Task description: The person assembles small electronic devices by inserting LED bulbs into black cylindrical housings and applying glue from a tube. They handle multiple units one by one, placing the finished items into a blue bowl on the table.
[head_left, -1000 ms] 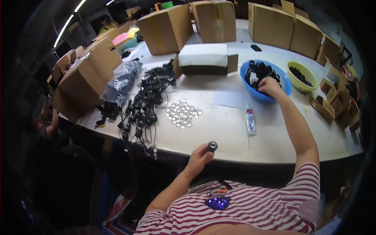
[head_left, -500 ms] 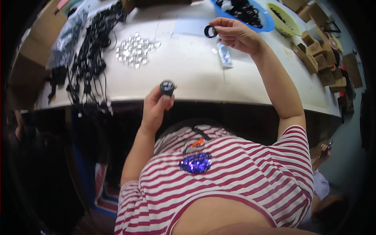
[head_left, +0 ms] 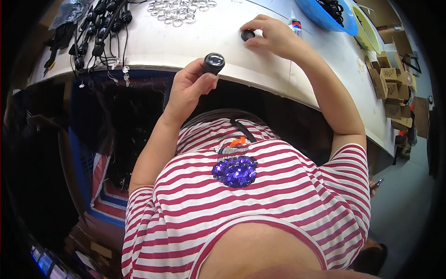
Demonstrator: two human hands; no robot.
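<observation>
My left hand point(head_left: 188, 88) is closed around a short black cylinder point(head_left: 213, 69), held upright just off the table's front edge. A shiny clear lens point(head_left: 214, 59) shows in the cylinder's top end. To the right and farther over the white table point(head_left: 232, 60), the thumb and fingers of my right hand point(head_left: 275, 38) pinch a small black ring point(head_left: 248, 35). The two pieces are apart. Beyond my right hand lies a white and blue tube point(head_left: 295, 24) with a red mark.
Several clear round lenses point(head_left: 179, 13) lie spread at the back. Black corded parts point(head_left: 100, 30) hang over the front edge at left. A blue basin point(head_left: 320, 16) of black rings and a yellow-green basin point(head_left: 369, 32) stand at back right, with small cardboard boxes point(head_left: 390, 81) beyond.
The view has shifted, so the table sits higher in the picture. My right hand has brought the black ring from beyond the tube to nearer the table's front edge. Both grips stay closed.
</observation>
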